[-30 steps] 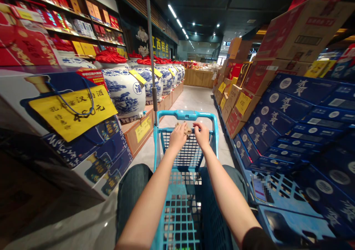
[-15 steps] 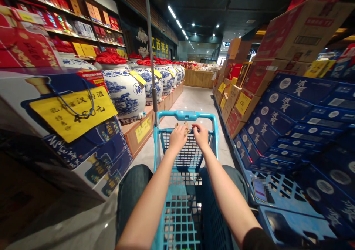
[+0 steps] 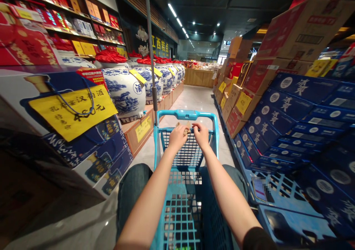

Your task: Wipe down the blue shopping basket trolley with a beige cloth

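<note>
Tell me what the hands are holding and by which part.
A small crumpled tan item, too small to identify, is pinched at its lower edge by the fingers of the left hand. The right hand curls beside its other edge; contact is unclear.

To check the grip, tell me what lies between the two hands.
The head view shows a small crumpled brown item between the left hand and the right hand, above the blue mesh cart basket.
</note>
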Demonstrator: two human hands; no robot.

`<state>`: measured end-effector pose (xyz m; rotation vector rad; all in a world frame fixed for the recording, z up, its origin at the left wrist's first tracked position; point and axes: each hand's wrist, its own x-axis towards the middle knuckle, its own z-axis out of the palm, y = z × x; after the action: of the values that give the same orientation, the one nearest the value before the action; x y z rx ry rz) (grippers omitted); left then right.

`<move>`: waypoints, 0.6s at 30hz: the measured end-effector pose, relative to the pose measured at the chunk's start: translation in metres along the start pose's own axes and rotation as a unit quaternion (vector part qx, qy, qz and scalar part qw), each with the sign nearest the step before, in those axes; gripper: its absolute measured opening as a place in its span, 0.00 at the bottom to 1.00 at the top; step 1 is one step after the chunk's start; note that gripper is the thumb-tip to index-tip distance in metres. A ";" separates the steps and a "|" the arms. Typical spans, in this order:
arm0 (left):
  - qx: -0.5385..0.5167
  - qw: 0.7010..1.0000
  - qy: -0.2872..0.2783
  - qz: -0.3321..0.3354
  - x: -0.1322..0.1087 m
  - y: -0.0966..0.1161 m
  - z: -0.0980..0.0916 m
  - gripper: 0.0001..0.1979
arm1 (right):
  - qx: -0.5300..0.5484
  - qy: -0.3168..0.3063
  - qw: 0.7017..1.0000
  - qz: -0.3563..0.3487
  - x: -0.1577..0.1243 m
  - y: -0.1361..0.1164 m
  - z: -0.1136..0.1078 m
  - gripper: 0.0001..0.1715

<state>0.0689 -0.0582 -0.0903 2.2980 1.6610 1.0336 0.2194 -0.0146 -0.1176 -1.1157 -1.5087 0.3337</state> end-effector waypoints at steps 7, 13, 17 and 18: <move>0.017 0.999 0.029 -0.033 -0.001 -0.012 -0.005 0.19 | 0.002 0.007 1.000 -0.001 0.001 0.005 0.000 0.17; 0.046 0.993 0.061 -0.088 -0.002 -0.014 -0.010 0.17 | 0.003 -0.001 1.000 -0.005 0.001 0.003 0.000 0.17; 0.020 1.000 0.000 -0.001 -0.001 0.001 0.001 0.18 | 0.001 0.001 1.000 0.002 0.001 0.000 0.000 0.18; 0.015 1.000 -0.006 0.007 -0.001 0.002 0.002 0.19 | 0.002 0.002 1.000 0.005 0.001 0.000 0.000 0.18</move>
<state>0.0717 -0.0599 -0.0913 2.3343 1.6699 1.0028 0.2197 -0.0140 -0.1172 -1.1209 -1.4998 0.3406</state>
